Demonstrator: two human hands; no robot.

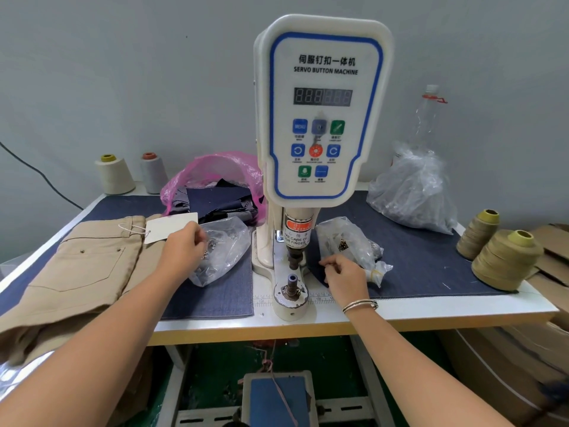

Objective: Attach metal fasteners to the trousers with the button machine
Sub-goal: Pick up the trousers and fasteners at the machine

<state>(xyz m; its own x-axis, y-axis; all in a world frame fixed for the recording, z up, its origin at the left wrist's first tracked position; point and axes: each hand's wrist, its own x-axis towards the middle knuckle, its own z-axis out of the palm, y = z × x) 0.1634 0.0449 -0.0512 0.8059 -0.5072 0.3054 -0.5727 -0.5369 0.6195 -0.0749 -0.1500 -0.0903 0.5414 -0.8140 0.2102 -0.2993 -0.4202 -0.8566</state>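
Head view: the button machine (320, 118) stands mid-bench (431, 312). The left hand (181, 245) reaches into a clear bag of metal fasteners (224, 251), fingers curled at its mouth; whether it pinches one I cannot tell. The right hand (345, 275), fingertips pressed together, pinches something small beside the lower die (291, 286). The tan trousers (80, 272) lie at the left.

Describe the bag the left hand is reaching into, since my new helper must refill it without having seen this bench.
Start at the white servo button machine in the middle of the table. Just left of its base, on the blue denim mat, lies a small clear plastic bag of metal fasteners, with the left hand at its mouth. Unlike the pink bag behind it, it is colourless and lies beside the beige trousers.
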